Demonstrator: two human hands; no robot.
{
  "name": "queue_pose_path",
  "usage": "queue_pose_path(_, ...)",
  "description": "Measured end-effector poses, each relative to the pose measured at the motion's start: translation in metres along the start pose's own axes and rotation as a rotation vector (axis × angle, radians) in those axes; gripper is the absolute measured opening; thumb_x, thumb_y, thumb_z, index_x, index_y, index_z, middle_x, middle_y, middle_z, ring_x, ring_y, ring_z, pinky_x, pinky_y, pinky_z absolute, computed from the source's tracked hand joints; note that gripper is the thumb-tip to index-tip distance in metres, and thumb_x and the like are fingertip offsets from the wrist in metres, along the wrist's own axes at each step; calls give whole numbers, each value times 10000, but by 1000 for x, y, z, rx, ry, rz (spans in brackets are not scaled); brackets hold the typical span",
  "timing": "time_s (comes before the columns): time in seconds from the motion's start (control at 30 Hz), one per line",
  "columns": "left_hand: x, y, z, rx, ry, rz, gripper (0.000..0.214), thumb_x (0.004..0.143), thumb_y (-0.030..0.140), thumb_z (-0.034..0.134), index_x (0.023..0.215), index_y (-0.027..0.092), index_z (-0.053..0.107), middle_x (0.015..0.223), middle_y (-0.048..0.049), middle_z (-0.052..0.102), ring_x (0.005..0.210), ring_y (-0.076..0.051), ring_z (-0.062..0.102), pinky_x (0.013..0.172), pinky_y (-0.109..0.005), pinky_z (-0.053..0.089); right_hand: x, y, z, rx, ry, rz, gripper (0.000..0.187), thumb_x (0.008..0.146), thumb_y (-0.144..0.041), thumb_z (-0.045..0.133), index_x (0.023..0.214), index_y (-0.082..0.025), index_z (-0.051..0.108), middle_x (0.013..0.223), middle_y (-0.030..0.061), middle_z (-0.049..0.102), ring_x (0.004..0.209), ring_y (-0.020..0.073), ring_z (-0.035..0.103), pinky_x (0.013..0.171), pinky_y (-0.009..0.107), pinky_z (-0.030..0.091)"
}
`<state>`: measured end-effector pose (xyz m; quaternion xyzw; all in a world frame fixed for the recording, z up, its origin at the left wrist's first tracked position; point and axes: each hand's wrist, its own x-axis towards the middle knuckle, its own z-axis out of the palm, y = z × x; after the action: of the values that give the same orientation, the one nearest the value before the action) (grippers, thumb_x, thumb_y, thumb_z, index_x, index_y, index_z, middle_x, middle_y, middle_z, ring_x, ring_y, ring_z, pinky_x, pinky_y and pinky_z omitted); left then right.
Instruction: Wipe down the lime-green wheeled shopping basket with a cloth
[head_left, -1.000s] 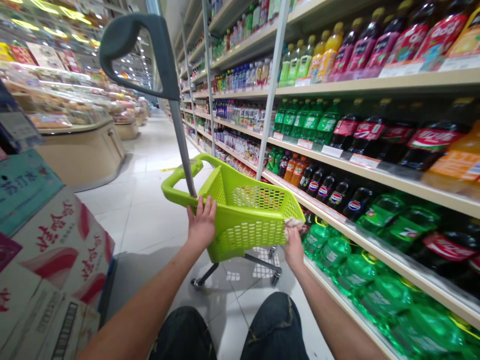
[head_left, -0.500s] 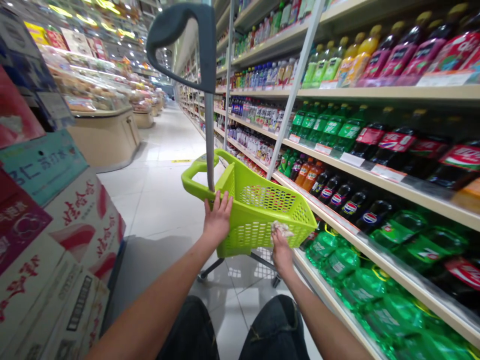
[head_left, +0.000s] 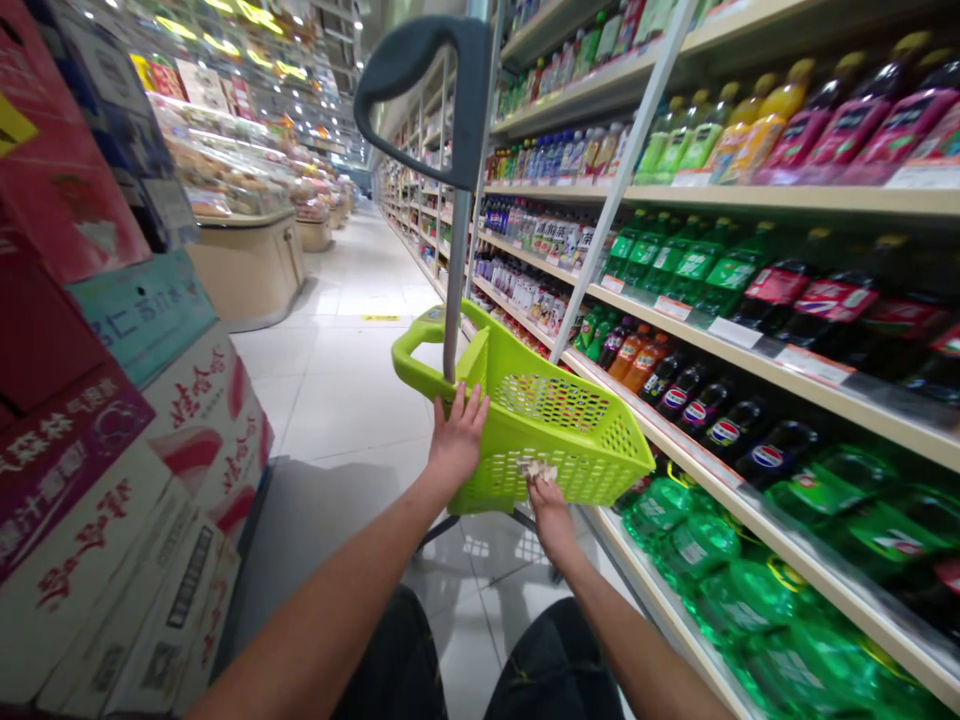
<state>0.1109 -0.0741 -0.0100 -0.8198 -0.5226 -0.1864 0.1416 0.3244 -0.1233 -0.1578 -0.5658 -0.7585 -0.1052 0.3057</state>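
Observation:
A lime-green wheeled shopping basket [head_left: 559, 440] stands on the aisle floor in front of my knees. Its grey pull handle [head_left: 427, 90] rises on a metal pole. My left hand [head_left: 457, 440] grips the basket's near left corner, fingers curled over the rim beside the pole. My right hand [head_left: 546, 505] is closed on a crumpled whitish cloth [head_left: 537, 469] and presses it against the basket's near side wall, below the rim.
Shelves of soft-drink bottles [head_left: 720, 420] run along the right, green bottles on the lowest shelf [head_left: 697, 540]. Stacked cardboard boxes [head_left: 112, 480] stand close on the left. A display counter [head_left: 247, 265] is farther left. The tiled aisle [head_left: 352, 380] stretches ahead.
My right hand has moved the cloth from the basket's right corner rim down and left across its near wall. My left hand stayed on the left corner. The view shifted right.

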Motion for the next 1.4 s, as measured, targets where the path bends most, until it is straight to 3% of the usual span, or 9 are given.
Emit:
queue_pose_path(0.1,-1,-2,0,-4,-3,12,607,747,126,321,1350,156,258,1455,-56,173,1339,-279,39,1023,-584,114,-8,-8,2,16,25,-23,510,763,-14,320,1219,-182,474,1272,97,482,1213,213,392,966,415,380)
queue_pose_path(0.27,-1,0,0,-10,-6,-5,634,735,126,348,1358,161,236,1459,-65,148,1339,-283,8,1025,-582,103,44,-17,-25,35,216,-8,483,797,-55,308,1260,-145,416,1386,111,322,1309,214,210,1033,456,271)
queue_pose_path(0.47,-4,-3,-2,-5,-14,28,635,737,123,353,1358,178,235,1456,-54,168,1341,-271,31,1030,-571,112,27,-32,6,10,-50,-80,494,775,-26,336,1207,-209,493,1244,75,514,1205,216,396,970,406,362)
queue_pose_path(0.7,-7,1,-6,-9,3,42,620,723,137,384,1335,160,285,1447,-77,200,1338,-273,58,1033,-551,129,66,-46,-18,9,193,-101,468,812,-63,307,1260,-149,416,1358,113,372,1294,208,251,1022,452,278)
queue_pose_path(0.8,-8,0,-11,-35,1,47,629,690,144,423,1312,160,330,1430,-88,252,1334,-275,92,1037,-534,144,79,-52,-15,2,135,-93,474,801,-38,298,1235,-153,451,1339,113,402,1300,218,238,1010,470,287)
queue_pose_path(1.0,-11,-55,-28,-45,136,-130,645,691,121,383,1329,114,286,1437,-101,225,1329,-218,153,1058,-475,143,43,-63,11,17,-13,-213,463,809,-36,319,1192,-220,504,1217,69,537,1217,203,389,1001,425,330)
queue_pose_path(1.2,2,-91,-39,25,33,-142,697,658,116,385,1343,145,259,1446,-66,198,1337,-234,107,1036,-562,105,125,-103,-16,57,226,-201,441,847,-85,308,1266,-162,424,1348,96,393,1305,204,227,1045,446,237)
queue_pose_path(1.3,3,-88,-40,36,32,-155,684,662,125,384,1337,145,274,1440,-69,216,1333,-238,127,1024,-578,126,131,-119,1,23,85,-284,424,851,-92,329,1249,-179,447,1331,78,422,1300,209,242,1042,441,245)
queue_pose_path(1.4,0,-86,-41,52,22,-137,701,657,112,378,1345,155,252,1444,-58,201,1334,-232,127,1021,-584,125,91,-117,30,-25,-138,-385,408,822,-63,373,1199,-154,501,1266,102,494,1243,231,356,1007,425,312)
